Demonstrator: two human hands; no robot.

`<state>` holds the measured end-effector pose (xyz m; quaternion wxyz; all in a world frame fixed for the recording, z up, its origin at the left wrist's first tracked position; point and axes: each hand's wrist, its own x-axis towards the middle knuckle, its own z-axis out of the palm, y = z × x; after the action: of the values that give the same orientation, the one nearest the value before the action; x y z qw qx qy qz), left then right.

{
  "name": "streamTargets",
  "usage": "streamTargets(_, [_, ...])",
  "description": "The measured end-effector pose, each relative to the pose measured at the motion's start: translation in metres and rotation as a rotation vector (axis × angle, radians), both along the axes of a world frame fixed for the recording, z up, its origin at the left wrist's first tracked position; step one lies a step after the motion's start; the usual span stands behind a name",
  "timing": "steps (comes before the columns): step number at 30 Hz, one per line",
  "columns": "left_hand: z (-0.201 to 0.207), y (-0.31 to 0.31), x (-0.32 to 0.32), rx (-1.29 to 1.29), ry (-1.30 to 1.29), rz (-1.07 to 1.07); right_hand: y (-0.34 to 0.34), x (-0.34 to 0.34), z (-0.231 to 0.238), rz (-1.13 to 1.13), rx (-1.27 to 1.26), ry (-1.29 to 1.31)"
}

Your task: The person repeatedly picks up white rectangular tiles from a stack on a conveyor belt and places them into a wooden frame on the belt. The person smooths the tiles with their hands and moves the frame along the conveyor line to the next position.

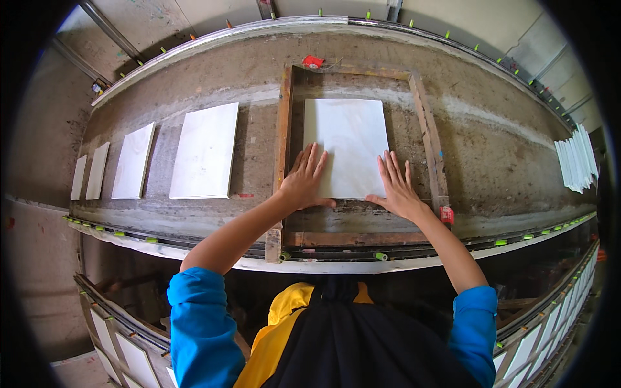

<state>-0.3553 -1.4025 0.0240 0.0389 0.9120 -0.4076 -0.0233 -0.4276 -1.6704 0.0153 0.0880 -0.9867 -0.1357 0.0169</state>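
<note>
A white rectangular sheet (349,142) lies flat on the long brown worktable, inside an upright-edged wooden frame (424,123). My left hand (304,178) rests along the sheet's lower left edge, fingers stretched out and slightly spread, thumb pointing inward near its bottom edge. On the opposite side, my right hand (397,187) lies along the lower right edge, its fingers also extended and apart, the thumb by the bottom corner. Neither hand grips anything; both are open. Whether the sheet is a single piece or a thin stack, I cannot tell.
More white sheets, such as a large one (206,152), lie in a row on the table (511,155) to the left. A bundle of white sheets (576,161) stands at the far right. A red scrap (313,61) lies by the frame's far bar. Green clips line the table rails.
</note>
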Motion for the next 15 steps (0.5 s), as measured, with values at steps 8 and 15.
streamTargets(8, [-0.005,-0.001,-0.008,-0.071,-0.041,0.021,0.005,-0.005,0.012,-0.014,-0.038,0.128])
streamTargets(15, [-0.014,-0.022,-0.008,-0.150,-0.084,0.228,0.022,-0.010,0.000,-0.062,0.202,-0.014])
